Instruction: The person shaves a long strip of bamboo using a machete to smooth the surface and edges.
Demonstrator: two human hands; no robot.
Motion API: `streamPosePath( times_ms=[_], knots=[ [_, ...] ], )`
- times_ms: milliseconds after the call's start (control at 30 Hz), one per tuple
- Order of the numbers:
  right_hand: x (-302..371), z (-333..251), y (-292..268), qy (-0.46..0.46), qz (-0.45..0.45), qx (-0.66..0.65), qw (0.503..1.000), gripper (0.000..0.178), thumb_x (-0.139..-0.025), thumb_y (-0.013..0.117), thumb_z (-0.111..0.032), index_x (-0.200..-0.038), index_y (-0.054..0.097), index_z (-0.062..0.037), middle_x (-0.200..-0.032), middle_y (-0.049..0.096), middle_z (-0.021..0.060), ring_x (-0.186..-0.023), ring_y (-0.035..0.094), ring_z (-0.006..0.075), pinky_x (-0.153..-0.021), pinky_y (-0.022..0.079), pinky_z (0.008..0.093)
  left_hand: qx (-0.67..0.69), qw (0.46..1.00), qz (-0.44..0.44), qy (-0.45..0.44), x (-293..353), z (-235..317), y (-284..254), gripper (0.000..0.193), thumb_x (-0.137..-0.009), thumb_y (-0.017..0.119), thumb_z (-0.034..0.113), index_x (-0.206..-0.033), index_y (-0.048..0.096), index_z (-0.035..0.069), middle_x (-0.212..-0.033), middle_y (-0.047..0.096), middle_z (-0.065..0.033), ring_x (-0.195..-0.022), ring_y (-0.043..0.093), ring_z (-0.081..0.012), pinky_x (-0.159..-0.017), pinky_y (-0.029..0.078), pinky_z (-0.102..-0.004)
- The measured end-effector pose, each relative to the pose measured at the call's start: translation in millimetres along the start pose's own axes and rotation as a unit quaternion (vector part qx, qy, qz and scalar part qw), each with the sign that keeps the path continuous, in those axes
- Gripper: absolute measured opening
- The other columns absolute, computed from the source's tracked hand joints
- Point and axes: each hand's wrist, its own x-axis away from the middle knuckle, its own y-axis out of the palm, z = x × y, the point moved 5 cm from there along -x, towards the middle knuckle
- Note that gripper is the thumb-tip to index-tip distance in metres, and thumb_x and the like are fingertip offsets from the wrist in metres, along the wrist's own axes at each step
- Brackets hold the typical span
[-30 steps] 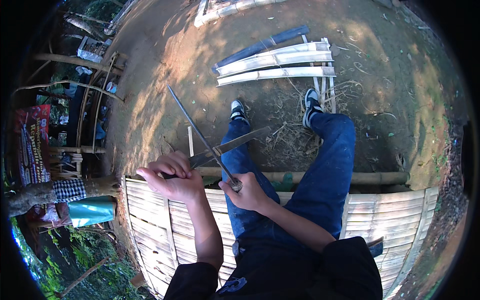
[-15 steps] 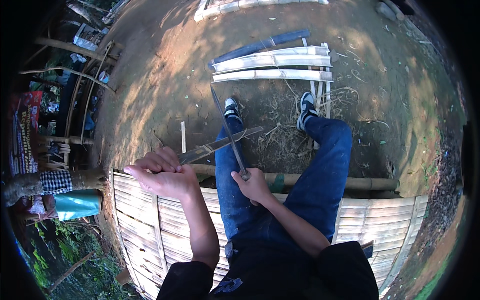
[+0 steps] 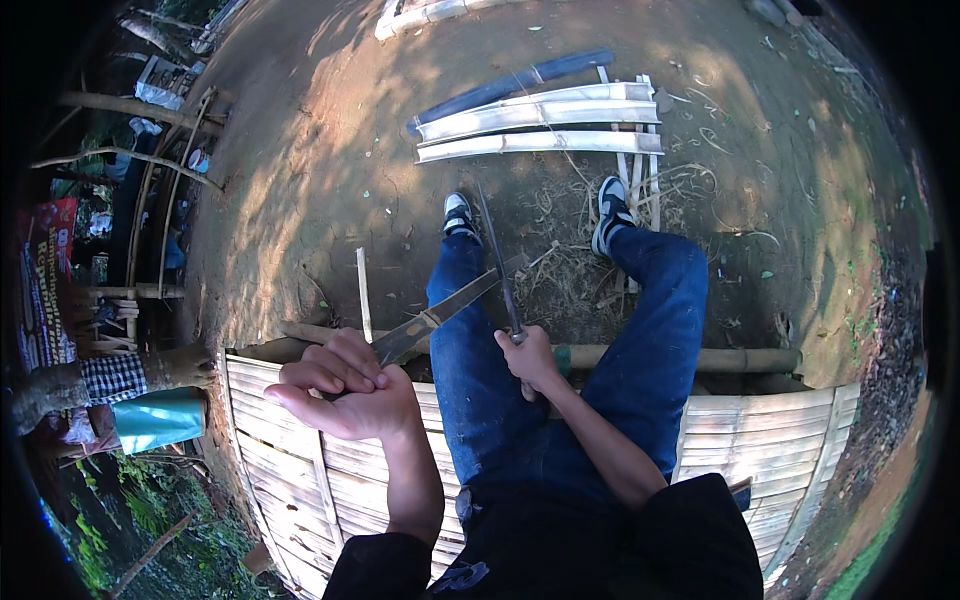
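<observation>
My left hand [image 3: 345, 392] is closed round the near end of a flat split-bamboo strip [image 3: 435, 314], palm turned up and fingers curled. The strip points away to the right, above my left thigh, with a thin frayed sliver at its far end. In my right hand [image 3: 529, 358] is the handle of a long, narrow-bladed machete [image 3: 499, 262], its blade pointing away from me. The blade crosses the strip near its far end; whether they touch I cannot tell. My fingers hide the strip's near end.
Split bamboo halves [image 3: 540, 118] and a dark bamboo piece [image 3: 510, 91] lie on the ground beyond my shoes. Pale shavings [image 3: 690, 190] are scattered around them. I sit on a bamboo-slat bench [image 3: 755, 432] with a round pole [image 3: 720, 360] along its front.
The machete has swung to the right and points more straight ahead, crossing nearer the strip's far end. My right hand has shifted slightly right; the left has dropped a little, tilting the strip more steeply.
</observation>
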Motion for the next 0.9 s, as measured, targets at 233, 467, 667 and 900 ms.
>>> streamPosePath(
  times_ms=[233,467,667,900],
  knots=[
    [27.1,-111.8,3.8,-0.207,-0.052,-0.059,0.975,0.031,-0.083,0.066,-0.021,-0.064,0.058,0.0028,-0.054,0.057,0.0161,-0.05,0.06,0.0221,-0.049,0.041,0.0354,0.001,1.0,-0.027,-0.012,3.2,-2.3,9.0,0.05,-0.101,0.032,0.044,-0.062,0.033,0.014,-0.043,0.025,0.0017,-0.032,0.018,-0.0078,-0.038,0.016,-0.0221],
    [-19.0,-0.3,10.2,-0.129,-0.03,0.012,0.991,0.032,-0.083,0.065,-0.021,-0.062,0.059,0.002,-0.055,0.058,0.0175,-0.052,0.062,0.0293,-0.051,0.042,0.0378,-0.03,0.998,0.058,0.008,-28.9,-14.6,-5.1,0.046,-0.101,0.039,0.037,-0.061,0.029,0.016,-0.046,0.024,0.0026,-0.035,0.017,-0.0079,-0.036,0.017,-0.0228],
    [7.3,-74.0,4.8,-0.179,-0.052,-0.021,0.982,0.033,-0.082,0.066,-0.023,-0.064,0.059,0.0029,-0.055,0.057,0.0189,-0.053,0.062,0.0314,-0.053,0.045,0.0382,-0.021,0.999,0.035,0.02,-32.0,-14.4,-9.0,0.045,-0.1,0.041,0.034,-0.061,0.029,0.016,-0.046,0.023,0.0028,-0.036,0.016,-0.0074,-0.036,0.016,-0.022],
    [-32.4,3.1,9.5,-0.136,0.001,-0.028,0.99,0.03,-0.083,0.068,-0.019,-0.062,0.055,-0.0007,-0.049,0.052,0.0106,-0.045,0.052,0.013,-0.046,0.038,0.0323,-0.007,1.0,0.014,0.013,-17.9,-13.4,6.4,0.045,-0.101,0.04,0.032,-0.061,0.029,0.016,-0.047,0.022,0.0024,-0.036,0.015,-0.0079,-0.036,0.014,-0.0215]
  ],
)
